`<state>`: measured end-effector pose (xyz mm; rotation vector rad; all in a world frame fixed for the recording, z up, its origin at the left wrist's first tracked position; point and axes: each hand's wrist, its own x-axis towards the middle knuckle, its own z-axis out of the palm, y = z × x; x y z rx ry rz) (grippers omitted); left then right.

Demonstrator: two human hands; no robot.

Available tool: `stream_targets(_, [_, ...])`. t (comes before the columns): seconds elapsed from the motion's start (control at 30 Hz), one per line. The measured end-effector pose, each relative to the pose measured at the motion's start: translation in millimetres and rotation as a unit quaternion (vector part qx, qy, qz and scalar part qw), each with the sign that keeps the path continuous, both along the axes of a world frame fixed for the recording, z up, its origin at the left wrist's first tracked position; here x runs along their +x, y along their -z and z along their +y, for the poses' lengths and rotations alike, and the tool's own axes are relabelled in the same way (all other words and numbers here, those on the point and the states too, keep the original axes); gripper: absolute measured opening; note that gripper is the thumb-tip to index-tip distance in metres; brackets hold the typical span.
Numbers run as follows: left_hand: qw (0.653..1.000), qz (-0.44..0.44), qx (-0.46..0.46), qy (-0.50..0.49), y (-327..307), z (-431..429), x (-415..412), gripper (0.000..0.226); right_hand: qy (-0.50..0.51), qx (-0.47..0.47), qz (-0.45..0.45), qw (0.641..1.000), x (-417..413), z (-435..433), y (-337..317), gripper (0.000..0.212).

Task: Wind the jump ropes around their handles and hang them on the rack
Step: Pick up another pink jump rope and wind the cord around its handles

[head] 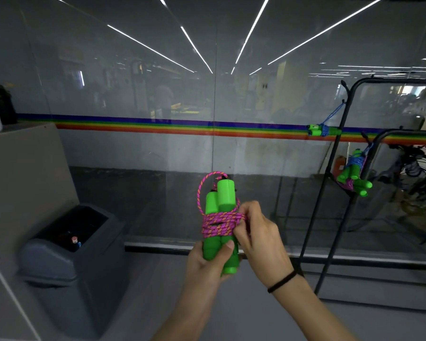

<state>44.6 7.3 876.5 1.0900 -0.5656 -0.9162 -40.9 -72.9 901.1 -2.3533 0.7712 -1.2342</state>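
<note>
Two green handles (223, 198) stand upright side by side in front of me, bound around the middle by a pink and orange rope (220, 223). A loop of that rope arcs over their tops. My left hand (207, 260) grips the lower ends of the handles. My right hand (258, 232) pinches the rope windings on the right side. A black rack (340, 148) stands at the right. On it hang a bundle with blue rope (321, 130) and lower bundles of green handles with blue and purple ropes (353, 175).
A grey bin (69, 264) with an open top stands at the lower left, beside a grey cabinet (22, 168) with a white object on it. A glass wall with a rainbow stripe (172, 126) runs across ahead. Bicycles show behind the rack.
</note>
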Motion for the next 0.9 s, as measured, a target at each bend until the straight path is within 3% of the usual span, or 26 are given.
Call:
stream_targets(0.13, [0.998, -0.04, 0.032, -0.036, -0.1, -1.3, 4.5, 0.033, 0.02, -0.05, 0.008, 0.999, 2.5, 5.3, 4.2, 0.009])
stream_targets(0.4, [0.995, -0.073, 0.019, -0.066, -10.7, -5.9, 15.4, 0.017, 0.03, -0.012, -0.05, 0.998, -3.0, 14.9, 3.2, 0.011])
stream_targets(0.57, [0.996, -0.052, 0.021, -0.074, -11.7, -7.9, 11.3, 0.013, 0.074, -0.143, -0.034, 0.986, -0.1, 19.3, -5.1, 0.008])
stream_targets(0.77, [0.999, -0.025, 0.028, -0.038, -8.8, -6.1, 7.9, 0.014, 0.007, -0.134, -0.077, 0.988, -9.4, 19.0, 1.2, 0.004])
stream_targets(0.9, [0.999, -0.041, 0.017, -0.004, -12.3, -1.9, 8.7, 0.033, 0.009, -0.137, -0.084, 0.987, -13.9, 20.9, -1.1, 0.006])
